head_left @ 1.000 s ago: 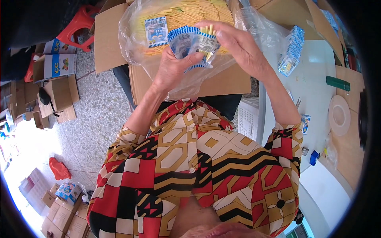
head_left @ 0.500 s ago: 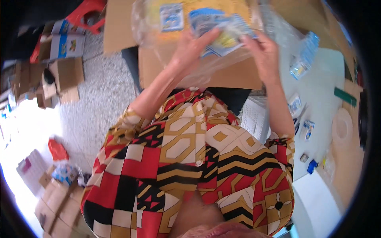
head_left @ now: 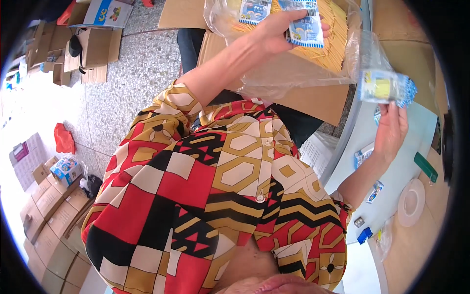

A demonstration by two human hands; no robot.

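Observation:
My left hand is closed on a blue and white packet over an open cardboard box. Thin yellow sticks fill that box, inside a see-through plastic liner. Beside my left fingers, a similar packet lies on the sticks. My right hand, out over the pale table, pinches the lower edge of a see-through packet with blue striped ends and something yellow inside.
On the table are a green strip, a round pale lid-like piece, a small blue object and a small packet. Cardboard boxes stand on the speckled floor at left, near a red-orange piece. Stacked cartons fill the lower left.
My hands were close together over the box and are now apart. The right hand has carried the see-through packet rightward over the table; the left keeps a packet above the sticks. The view has shifted.

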